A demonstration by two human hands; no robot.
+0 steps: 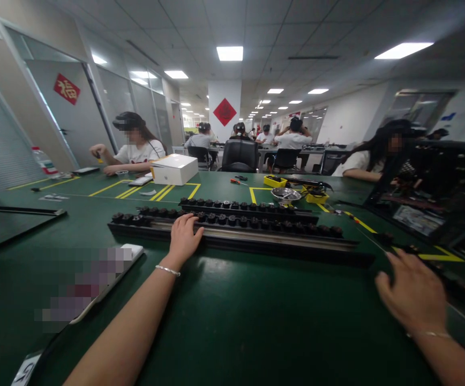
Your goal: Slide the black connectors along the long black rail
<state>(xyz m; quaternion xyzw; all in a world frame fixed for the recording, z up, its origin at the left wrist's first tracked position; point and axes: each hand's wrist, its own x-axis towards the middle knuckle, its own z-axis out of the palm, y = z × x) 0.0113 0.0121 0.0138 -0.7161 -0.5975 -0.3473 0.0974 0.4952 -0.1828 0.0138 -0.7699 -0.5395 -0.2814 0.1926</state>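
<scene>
A long black rail (pixel 256 236) with a row of small round black parts lies across the green table in front of me, with similar strips behind it. My left hand (pixel 185 236) rests on the left part of this rail, fingers stretched out and thumb apart. Over at the right, my right hand (pixel 415 289) is held palm down above the table, slightly blurred, thumb spread from the fingers. Its fingertips are nearest to a row of small black parts (pixel 455 279) at the table's right side; the hand hides some of them.
A phone-like slab (pixel 134 251), partly pixelated, lies left of my left arm. Behind the rails are a metal bowl (pixel 285 194), yellow trays (pixel 275 181), a screwdriver (pixel 238 182) and a white box (pixel 175 169). A black frame (pixel 429 187) stands right. Other people sit around.
</scene>
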